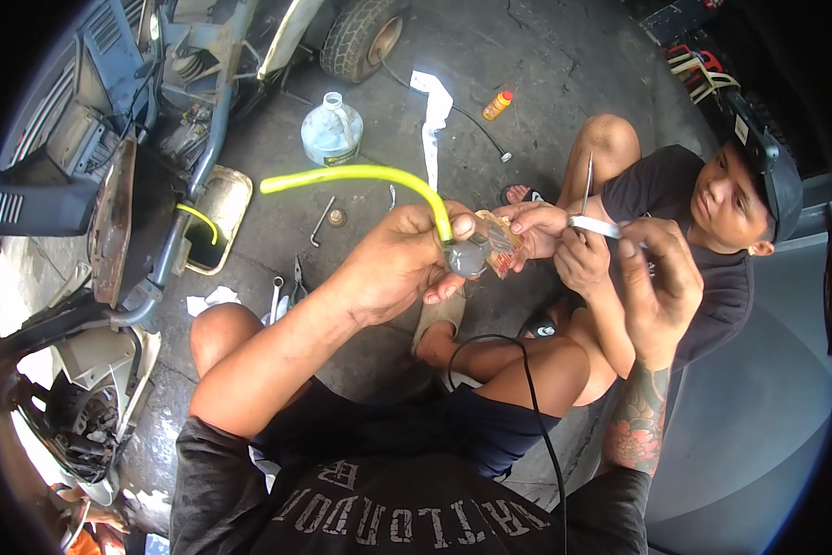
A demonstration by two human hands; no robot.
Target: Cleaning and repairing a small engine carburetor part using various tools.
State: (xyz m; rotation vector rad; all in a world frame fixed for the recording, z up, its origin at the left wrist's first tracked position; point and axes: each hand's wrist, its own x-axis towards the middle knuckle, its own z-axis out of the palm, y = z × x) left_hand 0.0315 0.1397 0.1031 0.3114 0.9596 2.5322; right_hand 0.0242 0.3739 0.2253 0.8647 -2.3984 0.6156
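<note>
My left hand (397, 264) grips a small clear round part (467, 257) with a yellow-green hose (360, 176) arching from it to the left. My right hand (661, 277), raised at the right, pinches the end of a small white tool (593, 225) between thumb and fingers. A person squats facing me. One of their hands (536, 227) touches the orange-tinted piece (504, 245) beside the clear part. Their other hand (582, 259) holds a thin metal rod (587, 185) upright.
A stripped motorcycle frame (110, 213) fills the left side. On the concrete floor lie a clear plastic jug (331, 129), a metal pan (217, 217), a white rag (432, 116), a small orange bottle (497, 104), pliers and wrenches (286, 287). A tyre (360, 37) stands behind.
</note>
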